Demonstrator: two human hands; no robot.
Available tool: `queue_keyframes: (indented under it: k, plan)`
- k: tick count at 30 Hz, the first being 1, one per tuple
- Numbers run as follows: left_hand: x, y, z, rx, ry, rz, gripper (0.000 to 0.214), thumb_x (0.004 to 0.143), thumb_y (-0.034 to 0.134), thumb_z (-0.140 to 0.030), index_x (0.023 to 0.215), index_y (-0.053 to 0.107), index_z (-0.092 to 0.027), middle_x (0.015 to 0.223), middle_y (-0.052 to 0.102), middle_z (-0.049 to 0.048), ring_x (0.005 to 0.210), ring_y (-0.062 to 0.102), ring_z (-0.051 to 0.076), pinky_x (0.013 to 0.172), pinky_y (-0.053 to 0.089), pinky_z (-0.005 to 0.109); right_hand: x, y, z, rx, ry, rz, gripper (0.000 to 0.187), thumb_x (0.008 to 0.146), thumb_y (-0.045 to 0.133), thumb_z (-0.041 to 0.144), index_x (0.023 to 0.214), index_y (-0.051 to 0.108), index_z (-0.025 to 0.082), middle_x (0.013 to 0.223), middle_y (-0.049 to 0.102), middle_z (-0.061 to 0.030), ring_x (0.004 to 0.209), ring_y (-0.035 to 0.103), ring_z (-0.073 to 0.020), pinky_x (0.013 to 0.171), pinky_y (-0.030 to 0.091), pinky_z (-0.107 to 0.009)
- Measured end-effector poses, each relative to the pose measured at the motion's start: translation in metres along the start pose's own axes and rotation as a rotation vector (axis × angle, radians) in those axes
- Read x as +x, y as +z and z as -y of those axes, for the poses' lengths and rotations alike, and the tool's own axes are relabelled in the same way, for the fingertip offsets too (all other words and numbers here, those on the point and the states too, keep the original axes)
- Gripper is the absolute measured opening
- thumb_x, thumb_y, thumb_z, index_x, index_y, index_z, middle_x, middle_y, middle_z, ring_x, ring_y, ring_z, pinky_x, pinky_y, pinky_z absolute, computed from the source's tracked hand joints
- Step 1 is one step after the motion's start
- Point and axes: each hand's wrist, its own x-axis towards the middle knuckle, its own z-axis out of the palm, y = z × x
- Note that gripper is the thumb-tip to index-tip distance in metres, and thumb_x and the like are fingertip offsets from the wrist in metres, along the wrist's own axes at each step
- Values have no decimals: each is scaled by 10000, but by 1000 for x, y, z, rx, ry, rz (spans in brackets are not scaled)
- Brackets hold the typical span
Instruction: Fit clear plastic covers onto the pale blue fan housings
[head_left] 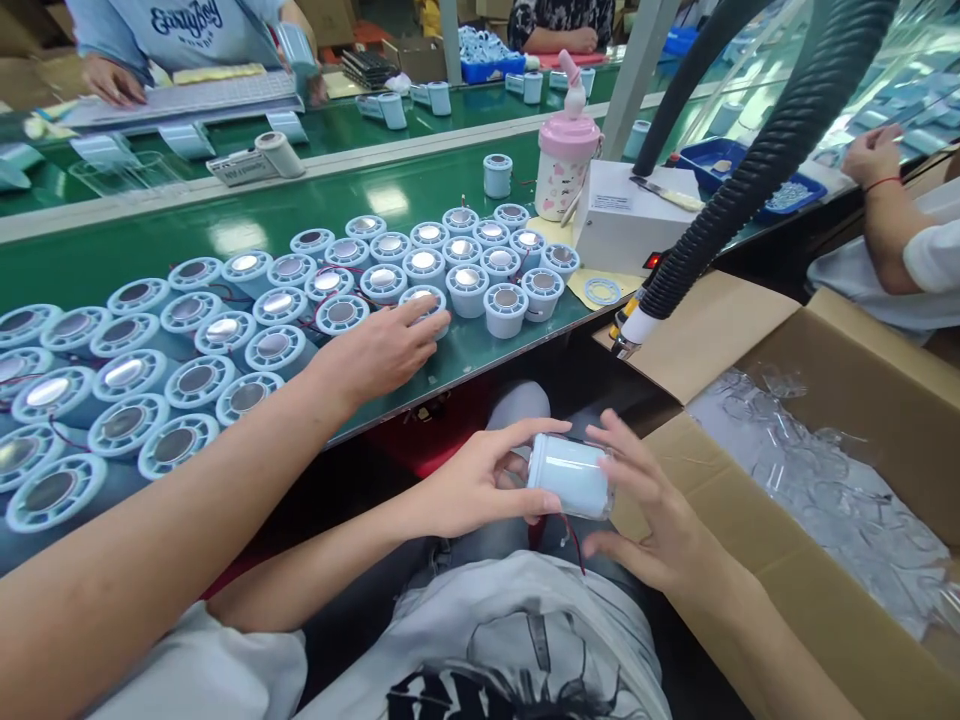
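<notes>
Your left hand (484,478) is clamped on a blue cup (562,475), its thumb along the near side and its index finger along the far side, gripping the flanged end. The cup lies sideways above your lap, short of the table (420,170) edge, with a clear cover (602,492) around its body and a dark red wire (576,548) hanging below. Your right hand (667,520) is at the covered end, fingers spread and thumb well apart from them; a couple of fingertips overlap that end, though you cannot tell from this angle whether they touch it. On your left, a co-worker's arm crosses above your forearm, and that person's hand (386,352) is over a cup in the front row, fingers bent down around its top. Many more cups (506,310) stand close together on the green surface, discs facing up. Beyond their right end are a pink-topped bottle (564,170) and a white unit (626,215) with a knife (670,194) on top and a lit red switch. A ribbed black hose (772,170) slants down near it. On your right, an open carton (757,520) holds clear pieces (817,490).
</notes>
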Motion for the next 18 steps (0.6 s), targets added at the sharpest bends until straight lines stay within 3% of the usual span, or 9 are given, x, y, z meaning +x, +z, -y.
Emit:
queue_keyframes:
  k: [2,6,9,15,18]
  plan:
    - [-1,-1,-1,4,-13,24,696,772,702,-370,1385,390,-262,1067,645,87,837,667,206,711,557,326,-1,-1,0,-63,-66,43,623,775,718,140,1289,517,428,1437,454,0,1311,422,-275,1071,377,-464]
    - [-2,-3,-1,59,136,42,802,688,783,-253,1396,407,-272,1343,514,107,1180,541,264,973,476,389,0,3,2,305,230,12,522,795,720,270,1271,550,401,1301,592,-14,1172,565,-252,950,508,-387]
    - [-4,-5,0,17,152,88,740,738,737,-183,1398,411,-270,1374,488,102,1217,518,242,1026,440,390,0,4,6,478,367,-1,417,788,723,321,1188,629,391,1125,685,-10,970,665,-232,808,578,-350]
    - [-5,-3,4,-138,78,135,791,720,745,-131,1414,387,-258,1289,562,93,1106,595,221,974,476,371,1,0,6,231,330,22,424,755,747,227,1137,668,395,1290,609,6,1126,597,-259,944,510,-385]
    - [-3,1,15,-218,41,139,795,699,759,-127,1401,404,-246,1301,562,95,1118,592,226,976,470,357,2,6,6,247,376,46,405,747,747,258,1136,680,346,1312,593,-15,1117,607,-270,890,540,-365]
